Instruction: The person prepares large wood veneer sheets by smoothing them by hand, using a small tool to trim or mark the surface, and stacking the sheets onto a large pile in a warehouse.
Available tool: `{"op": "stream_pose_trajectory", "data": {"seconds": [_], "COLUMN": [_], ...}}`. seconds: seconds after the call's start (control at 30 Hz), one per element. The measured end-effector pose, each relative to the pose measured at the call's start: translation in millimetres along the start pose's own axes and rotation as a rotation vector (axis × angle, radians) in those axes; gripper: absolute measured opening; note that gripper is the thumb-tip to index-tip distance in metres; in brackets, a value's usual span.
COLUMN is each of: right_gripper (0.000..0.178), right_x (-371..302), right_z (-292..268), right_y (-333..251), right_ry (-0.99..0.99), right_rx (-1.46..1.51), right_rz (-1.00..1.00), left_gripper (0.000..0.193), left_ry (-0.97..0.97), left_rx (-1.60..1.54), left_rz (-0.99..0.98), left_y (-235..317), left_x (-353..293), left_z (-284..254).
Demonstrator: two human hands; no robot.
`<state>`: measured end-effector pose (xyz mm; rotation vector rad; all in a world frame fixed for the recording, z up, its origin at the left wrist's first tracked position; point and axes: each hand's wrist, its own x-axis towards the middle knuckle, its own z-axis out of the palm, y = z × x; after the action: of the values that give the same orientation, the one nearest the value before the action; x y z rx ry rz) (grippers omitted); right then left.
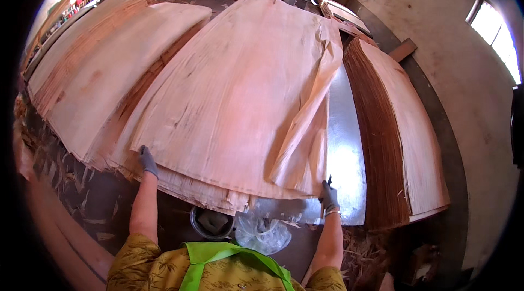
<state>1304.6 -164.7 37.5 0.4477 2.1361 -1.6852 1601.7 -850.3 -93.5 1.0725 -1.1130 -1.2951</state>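
A wide, thin sheet of wood veneer [218, 100] stretches away from me, partly over a stack of veneer and partly over a shiny metal-topped table [346, 154]. Its right side is curled into a long fold [308, 122]. My left hand [147, 161], in a grey glove, is closed on the sheet's near left corner. At the near right corner, my right hand [329, 197], also gloved in grey, grips the edge beside the fold. The fingertips under the sheet are hidden.
More veneer stacks stand at the left [109, 72] and the right [401, 132]. Below the table's near edge are a dark bucket [212, 223] and a clear plastic bag [262, 235]. Wood scraps [363, 253] litter the floor. A wall [464, 61] with windows rises at the right.
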Motion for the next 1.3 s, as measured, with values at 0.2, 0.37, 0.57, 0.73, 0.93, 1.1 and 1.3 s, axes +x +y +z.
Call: {"op": "stream_pose_trajectory", "data": {"seconds": [0.2,0.37,0.57,0.73,0.93,1.1,1.3], "right_gripper": [0.045,0.032,0.026,0.025,0.026,0.030,0.026], "right_x": [-85,-154,-295,-346,-370,-386,-376], "right_z": [-26,-2,27,24,-5,-36,-119], "right_y": [94,176,208,210,185,177,225], "right_ry": [0.139,0.403,0.466,0.441,0.454,0.448,0.480], "right_rx": [0.038,-0.519,-0.405,-0.267,-0.305,-0.187,-0.096], "right_rz": [-0.035,-0.281,-0.090,-0.090,-0.100,-0.094,-0.161], "left_gripper": [0.036,0.044,0.052,0.062,0.077,0.094,0.092], "left_ry": [-0.095,-0.130,-0.170,-0.389,-1.271,-1.566,-1.640], "left_rx": [0.141,0.050,0.501,0.495,0.264,0.430,0.280], "left_rz": [-0.126,-0.230,-0.020,0.561,0.276,0.108,0.182], "left_y": [-12,-19,47,103,88,118,109], "left_x": [-14,-18,-64,-163,-338,-446,-552], "left_z": [-13,-24,-6,36,124,170,184]}}
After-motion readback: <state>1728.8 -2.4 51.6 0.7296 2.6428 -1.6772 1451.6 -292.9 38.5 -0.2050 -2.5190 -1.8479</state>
